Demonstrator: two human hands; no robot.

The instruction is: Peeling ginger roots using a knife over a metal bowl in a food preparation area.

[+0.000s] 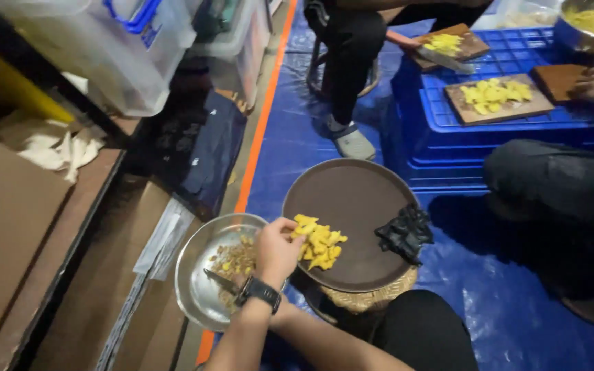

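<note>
Black watch strap (261,291) on the near wrist. Above it the left hand (278,249) lies palm down, fingers curled in and pinched on the near-left edge of the yellow pieces (321,249).

Right hand: only a forearm shows, running in under the left wrist. The hand itself is hidden, so its grip cannot be told.

Steel bowl (188,288), just left of the hand, holds brownish peelings. A knife (218,280) lies in it, blade pointing up-left and handle end hidden under the wrist.

Yellow pieces: a loose heap on the near part of the brown round tray (352,196), which rests on a woven stand (372,299).
- Long axis of the heap runs from upper left, at the fingers, to lower right.
- The single chunks point every way.

Black crumpled item (405,233) sits on the tray's right rim, apart from the heap.

Judgement: the step in hand is handling cut pieces at the heap. Any lift calls for a firm fingertip pinch on one small chunk without scattering its neighbours.

Farther off, on the blue tarp (503,309), is a blue crate (517,120). It carries a wooden board (537,106) with more yellow cuts, and other people sit by it.
</note>
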